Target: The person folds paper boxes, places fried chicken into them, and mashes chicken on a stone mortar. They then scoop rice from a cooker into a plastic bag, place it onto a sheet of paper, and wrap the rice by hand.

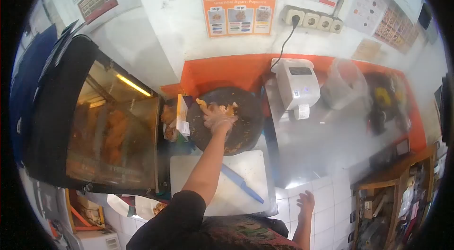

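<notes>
My left hand (pixel 220 118), in a clear plastic glove, reaches down into a wide dark stone mortar (pixel 250 129). Its fingers curl around pieces of what looks like fried chicken (pixel 202 103), with crumbs scattered on the stone around them. The glove and the small size hide exactly how much is gripped. Just in front of the mortar lies a white cutting board (pixel 191 167), and a blue knife (pixel 242 183) rests slantwise on it. My right hand (pixel 306 204) hangs bare to the right of the board, fingers apart and holding nothing.
A lit glass display case (pixel 113 132) of fried food stands at left. On the steel counter (pixel 307 143) are a label printer (pixel 297 82), a plastic bag (pixel 346 82) and bagged items. Wooden shelves (pixel 395 188) stand at lower right. A small upright box (pixel 181 113) sits beside the mortar.
</notes>
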`<state>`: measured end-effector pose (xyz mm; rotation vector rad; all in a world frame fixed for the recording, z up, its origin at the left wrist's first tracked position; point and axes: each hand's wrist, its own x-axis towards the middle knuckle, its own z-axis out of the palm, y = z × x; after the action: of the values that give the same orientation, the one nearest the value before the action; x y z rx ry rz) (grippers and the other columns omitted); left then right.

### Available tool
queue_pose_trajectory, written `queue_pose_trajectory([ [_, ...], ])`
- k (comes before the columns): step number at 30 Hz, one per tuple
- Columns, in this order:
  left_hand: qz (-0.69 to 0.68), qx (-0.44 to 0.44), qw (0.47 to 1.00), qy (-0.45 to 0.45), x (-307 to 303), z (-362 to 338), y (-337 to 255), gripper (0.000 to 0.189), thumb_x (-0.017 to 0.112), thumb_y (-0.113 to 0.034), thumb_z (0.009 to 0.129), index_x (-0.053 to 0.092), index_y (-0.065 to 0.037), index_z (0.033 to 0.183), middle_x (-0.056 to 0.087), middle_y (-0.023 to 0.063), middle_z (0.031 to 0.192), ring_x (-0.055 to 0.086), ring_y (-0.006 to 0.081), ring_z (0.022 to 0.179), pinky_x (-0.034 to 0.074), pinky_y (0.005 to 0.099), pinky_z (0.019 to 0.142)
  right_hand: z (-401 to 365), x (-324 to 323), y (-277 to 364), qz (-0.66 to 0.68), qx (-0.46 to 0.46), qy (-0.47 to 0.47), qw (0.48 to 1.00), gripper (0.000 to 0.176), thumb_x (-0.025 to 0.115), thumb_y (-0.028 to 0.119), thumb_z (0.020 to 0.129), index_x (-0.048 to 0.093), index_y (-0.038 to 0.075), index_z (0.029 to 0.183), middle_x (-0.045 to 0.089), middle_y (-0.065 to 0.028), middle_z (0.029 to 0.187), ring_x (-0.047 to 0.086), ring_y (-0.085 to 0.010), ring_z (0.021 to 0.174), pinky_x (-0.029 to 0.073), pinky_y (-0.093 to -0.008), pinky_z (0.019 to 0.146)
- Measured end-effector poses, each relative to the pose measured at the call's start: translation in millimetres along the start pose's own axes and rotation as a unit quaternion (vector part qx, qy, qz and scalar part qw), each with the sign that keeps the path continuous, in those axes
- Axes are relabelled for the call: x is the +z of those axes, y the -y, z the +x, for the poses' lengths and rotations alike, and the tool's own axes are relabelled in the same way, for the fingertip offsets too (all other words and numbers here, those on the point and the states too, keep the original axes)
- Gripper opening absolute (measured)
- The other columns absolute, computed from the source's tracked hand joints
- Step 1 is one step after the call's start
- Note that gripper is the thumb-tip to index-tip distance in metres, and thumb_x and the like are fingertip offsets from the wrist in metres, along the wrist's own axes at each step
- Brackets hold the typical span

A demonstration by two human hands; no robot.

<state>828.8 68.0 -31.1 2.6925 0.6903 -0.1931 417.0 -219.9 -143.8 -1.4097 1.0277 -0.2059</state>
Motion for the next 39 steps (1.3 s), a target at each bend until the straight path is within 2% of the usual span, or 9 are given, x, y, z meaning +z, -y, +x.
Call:
queue_pose_trajectory([
  [3, 0.022, 0.033, 0.998, 0.054, 20, 23, -1, 0.100, 0.084, -0.048, 0.069, 0.033, -0.020, 0.151, 0.018, 0.0178, 0.157, 0.046, 0.0345, 0.131, 0.045, 0.0427, 0.105, 9, 7, 8, 0.001, 0.003, 0.004, 1.000, 0.052, 0.065, 0.023, 0.087, 0.051, 0.005, 0.134, 0.065, -0.0070, 0.105, 0.060, -0.0175, 0.083, 0.048, -0.0307, 0.070],
  [9, -0.081, -0.093, 0.989, -0.084, 8, 1, -20, 0.081, 0.081, -0.041, 0.074, 0.046, -0.018, 0.143, 0.031, 0.0192, 0.147, 0.050, 0.0353, 0.126, 0.047, 0.0415, 0.105, 22, 25, 20, 0.008, 0.015, -0.012, 1.000, 0.053, 0.068, 0.024, 0.084, 0.052, 0.005, 0.132, 0.064, -0.0055, 0.102, 0.060, -0.0158, 0.082, 0.047, -0.0291, 0.069],
  [12, -0.099, -0.072, 0.992, -0.041, 17, 11, -16, 0.080, 0.079, -0.040, 0.077, 0.045, -0.015, 0.144, 0.038, 0.0210, 0.141, 0.050, 0.0359, 0.126, 0.047, 0.0414, 0.104, 24, 28, 16, 0.001, 0.030, -0.014, 0.999, 0.054, 0.070, 0.025, 0.083, 0.053, 0.006, 0.130, 0.064, -0.0048, 0.102, 0.060, -0.0152, 0.079, 0.047, -0.0290, 0.067],
  [18, -0.085, 0.017, 0.996, -0.033, 29, -10, -7, 0.088, 0.079, -0.040, 0.077, 0.037, -0.007, 0.147, 0.046, 0.0224, 0.136, 0.049, 0.0385, 0.127, 0.044, 0.0432, 0.106, 30, 21, -6, -0.013, 0.051, -0.016, 0.998, 0.052, 0.070, 0.025, 0.083, 0.054, 0.008, 0.130, 0.064, -0.0044, 0.101, 0.060, -0.0150, 0.076, 0.048, -0.0288, 0.066],
  [21, -0.084, -0.017, 0.996, -0.033, 36, -12, -3, 0.098, 0.082, -0.041, 0.073, 0.032, -0.007, 0.150, 0.038, 0.0247, 0.144, 0.049, 0.0394, 0.127, 0.042, 0.0436, 0.108, 27, 24, -3, -0.018, 0.047, -0.008, 0.999, 0.051, 0.069, 0.025, 0.083, 0.054, 0.008, 0.130, 0.064, -0.0047, 0.101, 0.061, -0.0153, 0.076, 0.048, -0.0290, 0.066],
  [27, -0.095, 0.084, 0.991, -0.045, 24, 4, 12, 0.112, 0.088, -0.040, 0.066, 0.025, -0.008, 0.153, 0.015, 0.0273, 0.157, 0.035, 0.0415, 0.140, 0.033, 0.0402, 0.116, 27, 20, -6, -0.003, 0.045, -0.007, 0.999, 0.051, 0.069, 0.024, 0.084, 0.054, 0.008, 0.130, 0.065, -0.0055, 0.102, 0.061, -0.0166, 0.078, 0.048, -0.0303, 0.067],
  [33, -0.118, 0.054, 0.988, -0.079, 32, -9, 18, 0.110, 0.085, -0.046, 0.068, 0.026, -0.008, 0.153, 0.021, 0.0284, 0.155, 0.033, 0.0414, 0.141, 0.030, 0.0390, 0.118, 25, 14, -13, -0.003, 0.049, -0.011, 0.999, 0.051, 0.068, 0.023, 0.085, 0.054, 0.008, 0.131, 0.065, -0.0056, 0.102, 0.062, -0.0171, 0.079, 0.049, -0.0309, 0.067],
  [36, -0.125, 0.066, 0.990, -0.018, 30, -22, 11, 0.109, 0.087, -0.046, 0.064, 0.032, -0.006, 0.149, 0.024, 0.0272, 0.153, 0.035, 0.0418, 0.139, 0.032, 0.0395, 0.116, 29, 20, -19, 0.040, 0.024, -0.020, 0.999, 0.047, 0.070, 0.017, 0.084, 0.053, 0.002, 0.125, 0.064, -0.0095, 0.100, 0.060, -0.0148, 0.071, 0.047, -0.0245, 0.055],
  [39, -0.103, 0.065, 0.990, -0.070, 42, -17, 12, 0.102, 0.086, -0.044, 0.067, 0.036, -0.007, 0.148, 0.032, 0.0250, 0.147, 0.037, 0.0414, 0.136, 0.032, 0.0415, 0.115, 23, 30, -4, 0.023, 0.026, -0.014, 0.999, 0.048, 0.070, 0.017, 0.083, 0.053, 0.003, 0.125, 0.064, -0.0093, 0.099, 0.061, -0.0152, 0.071, 0.047, -0.0249, 0.055],
])
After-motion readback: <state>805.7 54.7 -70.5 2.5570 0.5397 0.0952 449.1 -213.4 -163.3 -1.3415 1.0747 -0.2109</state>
